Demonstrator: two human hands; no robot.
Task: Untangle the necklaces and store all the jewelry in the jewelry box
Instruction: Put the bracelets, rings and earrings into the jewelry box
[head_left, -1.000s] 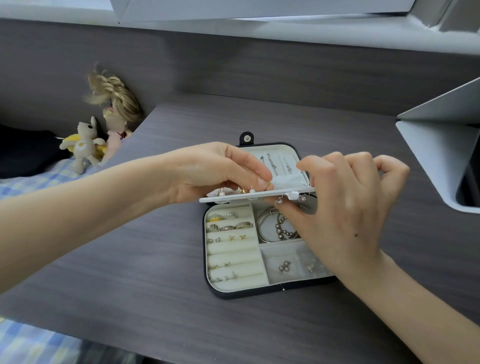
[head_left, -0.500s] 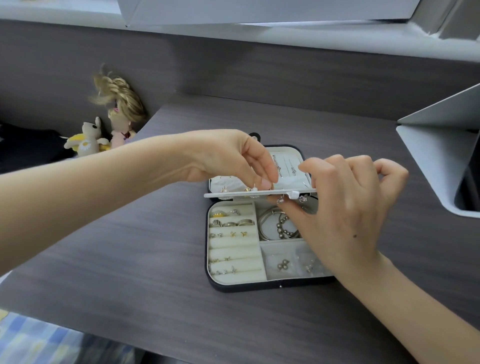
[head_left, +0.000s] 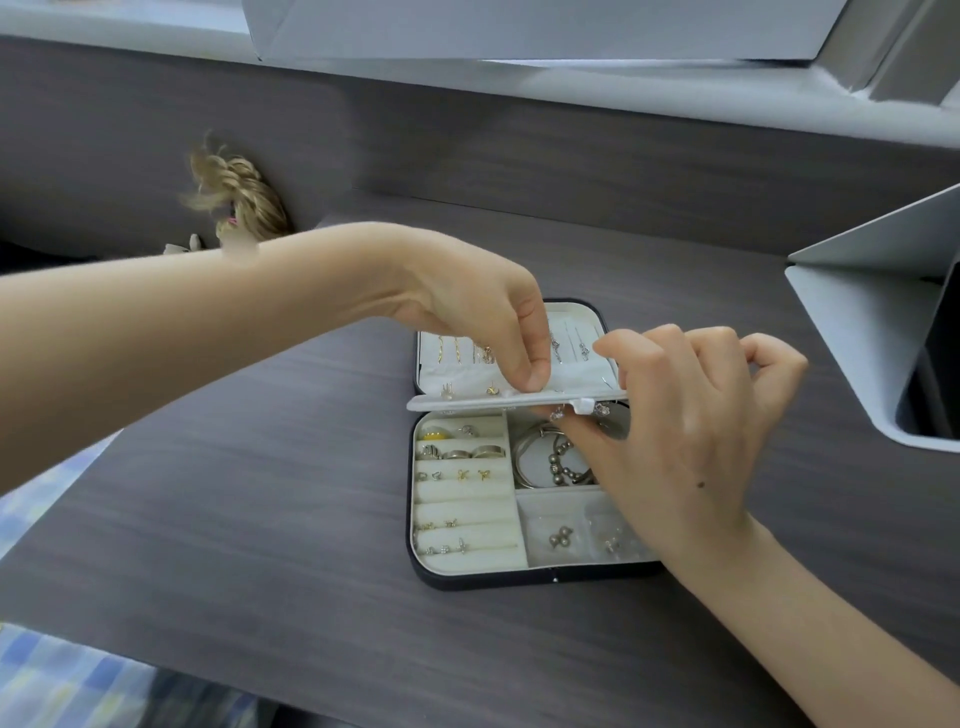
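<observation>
The black jewelry box (head_left: 519, 579) lies open on the dark desk. Its cream base holds rings (head_left: 467, 453) in the rolls, bracelets (head_left: 545, 457) and small earrings (head_left: 560, 538). Thin necklaces (head_left: 571, 343) hang in the lid. A cream earring flap (head_left: 467, 402) is held level over the base. My left hand (head_left: 467, 312) reaches down from above and pinches a small earring on top of the flap near its middle. My right hand (head_left: 685, 431) pinches the flap's right part, index finger above and thumb below, the other fingers curled. The earring itself is hidden by my fingertips.
A blond doll (head_left: 239, 197) leans against the dark back panel at the left. A white angled stand (head_left: 872, 332) occupies the right edge of the desk. Checked cloth (head_left: 52, 675) shows below the desk's front left edge.
My left wrist has lifted and its fingers now point down onto the flap a little further right. My right hand and the flap have stayed in place.
</observation>
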